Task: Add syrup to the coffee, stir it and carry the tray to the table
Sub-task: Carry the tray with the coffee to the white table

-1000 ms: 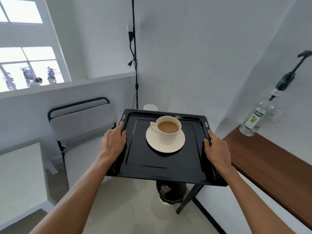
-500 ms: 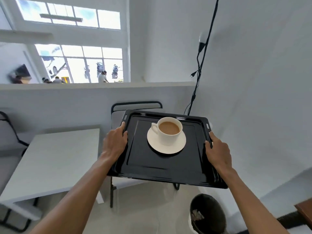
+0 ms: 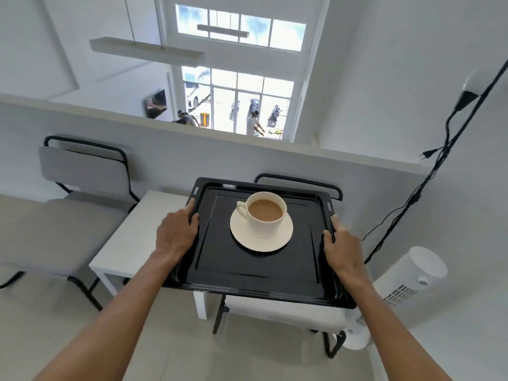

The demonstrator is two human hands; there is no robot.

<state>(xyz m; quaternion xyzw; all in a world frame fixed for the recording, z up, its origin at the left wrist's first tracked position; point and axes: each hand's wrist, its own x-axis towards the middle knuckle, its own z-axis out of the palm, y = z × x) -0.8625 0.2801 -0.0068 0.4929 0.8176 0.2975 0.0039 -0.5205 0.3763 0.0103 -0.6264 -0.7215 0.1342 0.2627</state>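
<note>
Two bare hands gripped a black rectangular metal tray (image 3: 247, 270) by its side rims in the head view. Left hand (image 3: 176, 235) was closed on the left rim, thumb lying on top of the edge and the other fingers hidden underneath. Right hand (image 3: 342, 250) clasped the right rim the same way, thumb on top. Toward the far half of the tray sat a round cream-coloured saucer (image 3: 261, 239), and upright on it stood a cream ceramic cup (image 3: 265, 225) filled with light-brown milky coffee (image 3: 265, 210), its handle pointing left. Tray and cup were held in the air above the near right corner of a white rectangular table (image 3: 137, 240). One grey padded chair with a black tube frame (image 3: 82, 174) stood left of the table; another chair (image 3: 299, 182) showed just behind the tray. A white fan heater (image 3: 406, 273) stood at the right near a hanging black cable (image 3: 428, 174).
</note>
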